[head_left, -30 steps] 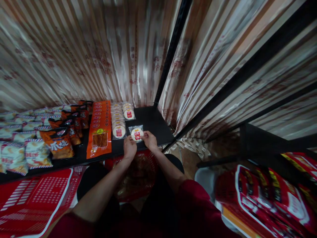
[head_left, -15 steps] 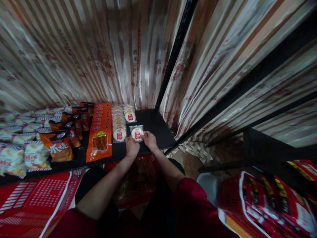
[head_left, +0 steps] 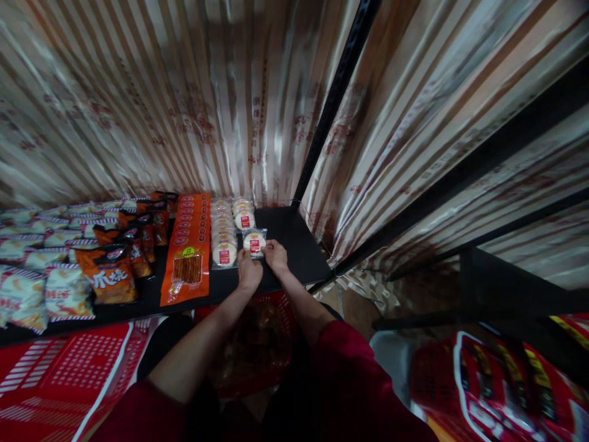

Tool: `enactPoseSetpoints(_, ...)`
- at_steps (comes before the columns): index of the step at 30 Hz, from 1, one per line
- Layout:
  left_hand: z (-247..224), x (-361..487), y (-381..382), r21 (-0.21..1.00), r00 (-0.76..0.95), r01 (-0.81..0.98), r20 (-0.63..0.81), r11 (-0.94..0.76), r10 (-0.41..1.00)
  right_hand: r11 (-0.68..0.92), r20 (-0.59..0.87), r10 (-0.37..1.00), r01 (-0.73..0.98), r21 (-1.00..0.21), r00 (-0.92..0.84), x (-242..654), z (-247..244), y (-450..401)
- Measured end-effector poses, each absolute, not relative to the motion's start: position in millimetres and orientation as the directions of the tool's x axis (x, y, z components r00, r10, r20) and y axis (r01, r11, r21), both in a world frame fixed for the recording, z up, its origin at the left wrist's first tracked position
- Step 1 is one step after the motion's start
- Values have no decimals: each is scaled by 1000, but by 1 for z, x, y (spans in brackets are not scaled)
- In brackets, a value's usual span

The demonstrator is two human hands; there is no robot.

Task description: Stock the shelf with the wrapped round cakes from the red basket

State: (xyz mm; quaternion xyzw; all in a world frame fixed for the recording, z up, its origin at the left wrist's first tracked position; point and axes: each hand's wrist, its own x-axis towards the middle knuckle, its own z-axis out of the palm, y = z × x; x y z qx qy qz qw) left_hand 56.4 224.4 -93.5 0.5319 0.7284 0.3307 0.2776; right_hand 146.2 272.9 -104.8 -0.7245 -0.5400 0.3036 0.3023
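Between my two hands is a clear packet of round white crackers (head_left: pixel 254 244) with a red label. My left hand (head_left: pixel 250 271) pinches its lower left edge, and my right hand (head_left: pixel 276 255) grips its right side. The packet is tilted up over the black shelf (head_left: pixel 294 236). Just behind it lies a short row of like cracker packets (head_left: pixel 244 218). To its left runs a longer row of cracker packets (head_left: pixel 224 253), overlapping front to back. Whether the held packet touches the shelf, I cannot tell.
Orange strip packs (head_left: pixel 186 270) lie left of the crackers, then orange-black snack bags (head_left: pixel 110 276) and white snack bags (head_left: pixel 69 291). A red basket (head_left: pixel 64 374) stands below at left. Red packages (head_left: pixel 510 374) fill the lower right. A black post (head_left: pixel 322 135) rises behind the shelf.
Both hands and the held cracker packet have moved slightly away from me, closer to the short row behind. The view has shifted a little.
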Motion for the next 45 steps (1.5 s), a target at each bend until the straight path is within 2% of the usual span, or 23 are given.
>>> enactPoseSetpoints(10, -95, 59, 239, 812, -284, 525, -116, 255, 952, -210, -81, 968, 592, -778, 236, 141, -109, 290)
enactPoseSetpoints(17, -99, 59, 250, 830, -288, 502, -106, 244, 952, -178, -35, 969, 592, -786, 245, 134, -109, 301)
enactPoseSetpoints(45, -91, 49, 283, 821, -262, 488, -186, 296, 947, -207, -76, 969, 615, -761, 233, 121, -101, 329)
